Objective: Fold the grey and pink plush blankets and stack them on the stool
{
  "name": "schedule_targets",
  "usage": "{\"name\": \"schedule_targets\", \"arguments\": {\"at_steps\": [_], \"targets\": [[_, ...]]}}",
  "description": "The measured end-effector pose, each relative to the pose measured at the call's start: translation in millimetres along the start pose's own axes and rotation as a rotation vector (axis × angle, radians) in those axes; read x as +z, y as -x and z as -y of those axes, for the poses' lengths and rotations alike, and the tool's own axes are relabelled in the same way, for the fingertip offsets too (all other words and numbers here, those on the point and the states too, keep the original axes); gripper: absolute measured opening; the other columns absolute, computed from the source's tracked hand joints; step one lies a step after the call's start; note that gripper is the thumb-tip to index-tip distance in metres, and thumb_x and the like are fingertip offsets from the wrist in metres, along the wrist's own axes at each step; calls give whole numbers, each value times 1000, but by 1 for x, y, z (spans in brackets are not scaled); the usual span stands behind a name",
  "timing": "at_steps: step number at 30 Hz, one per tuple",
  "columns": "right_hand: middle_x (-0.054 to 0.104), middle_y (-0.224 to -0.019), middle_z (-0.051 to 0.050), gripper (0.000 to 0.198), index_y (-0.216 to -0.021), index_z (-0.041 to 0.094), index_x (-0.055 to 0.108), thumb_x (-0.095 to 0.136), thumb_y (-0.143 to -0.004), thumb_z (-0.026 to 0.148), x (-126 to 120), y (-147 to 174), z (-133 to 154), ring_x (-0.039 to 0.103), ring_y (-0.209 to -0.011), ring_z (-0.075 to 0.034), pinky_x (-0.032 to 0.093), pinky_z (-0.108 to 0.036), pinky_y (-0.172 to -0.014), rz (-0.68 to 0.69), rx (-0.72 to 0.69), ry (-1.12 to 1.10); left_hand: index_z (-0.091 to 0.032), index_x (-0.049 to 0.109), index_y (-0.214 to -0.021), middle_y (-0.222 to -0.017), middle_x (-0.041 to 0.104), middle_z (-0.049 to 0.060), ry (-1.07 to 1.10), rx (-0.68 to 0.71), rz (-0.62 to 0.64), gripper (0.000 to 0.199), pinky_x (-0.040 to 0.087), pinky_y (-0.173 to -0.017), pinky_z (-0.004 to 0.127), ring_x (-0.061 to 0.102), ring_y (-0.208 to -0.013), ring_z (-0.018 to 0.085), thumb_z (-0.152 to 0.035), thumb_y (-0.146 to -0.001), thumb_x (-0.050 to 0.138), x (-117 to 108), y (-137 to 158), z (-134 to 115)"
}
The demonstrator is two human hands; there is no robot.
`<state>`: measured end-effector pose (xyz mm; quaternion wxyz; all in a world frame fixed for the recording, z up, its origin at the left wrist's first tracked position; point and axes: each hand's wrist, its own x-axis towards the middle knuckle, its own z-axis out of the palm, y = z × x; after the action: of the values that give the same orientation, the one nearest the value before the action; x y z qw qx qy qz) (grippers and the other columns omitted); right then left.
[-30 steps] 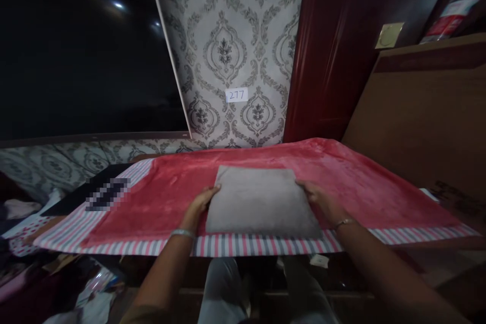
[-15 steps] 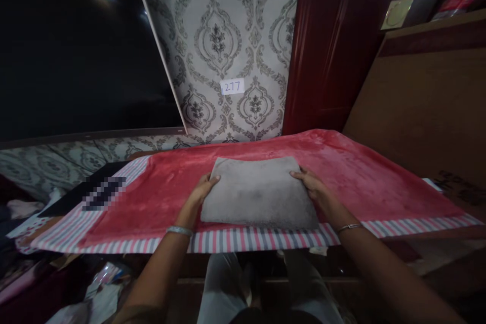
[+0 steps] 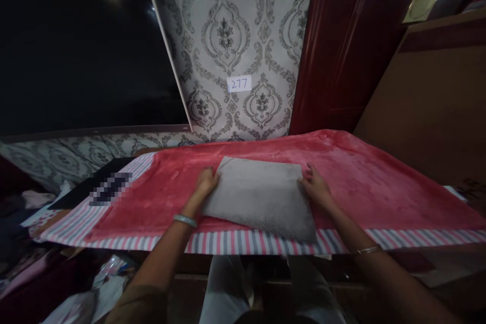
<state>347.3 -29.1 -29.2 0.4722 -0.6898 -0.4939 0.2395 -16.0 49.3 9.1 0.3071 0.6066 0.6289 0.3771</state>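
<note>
A flat, roughly rectangular grey cloth [image 3: 261, 192], apparently folded, lies on a red plush blanket [image 3: 364, 182], slightly askew, with its near right corner over the blanket's striped border. At its left edge is my left hand [image 3: 206, 183], fingers curled and thumb against the side; it appears to grip the edge, though the fingertips are partly hidden. My right hand [image 3: 316, 186] is at the opposite edge. Its fingers are apart and raised off the cloth, and the thumb side touches or nearly touches the edge.
Behind the blanket rises a patterned wall with a paper label [image 3: 239, 83] reading 277. A large dark screen [image 3: 87, 50] hangs at left, and a big cardboard box [image 3: 436, 91] stands at right. Clothes and plastic bags [image 3: 110, 283] lie in a heap at lower left.
The grey cloth has turned a little, its near right corner coming towards me. My right hand's fingers have loosened from the edge, and my left thumb has slipped from the top to the side.
</note>
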Motion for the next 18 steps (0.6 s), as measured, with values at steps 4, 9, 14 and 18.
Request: {"name": "schedule_targets", "arguments": {"at_steps": [4,9,14,18], "targets": [[38,-157,-17,74,-155,12,33,51,-87,35,35,-7,49,33,-146,-30,27,-48,-119,39,-386,388,-22,66,-117,-149,53,11,-1,211,87,44,19,-123,40,33,-148,30,-28,-74,75,35,-3,-28],[33,-160,-17,65,-154,17,37,44,-97,46,84,19,61,23,-150,-35,17,-57,-118,199,-403,772,-21,50,-143,-162,32,12,-404,410,327,57,-1,-125,48,19,-154,28,-38,-90,58,79,10,-24],[33,-161,-16,62,-155,20,38,39,-100,48,91,29,44,25,-149,-34,17,-57,-117,239,-397,858,-20,42,-151,-164,27,13,-550,449,380,66,-2,-124,50,17,-154,30,-51,-93,49,77,-2,-9],[33,-160,-16,62,-154,20,39,38,-99,48,90,25,43,27,-148,-35,17,-57,-117,230,-409,860,-20,40,-151,-164,27,14,-599,327,320,69,1,-124,50,18,-154,30,-55,-93,48,62,-34,-8]]}}
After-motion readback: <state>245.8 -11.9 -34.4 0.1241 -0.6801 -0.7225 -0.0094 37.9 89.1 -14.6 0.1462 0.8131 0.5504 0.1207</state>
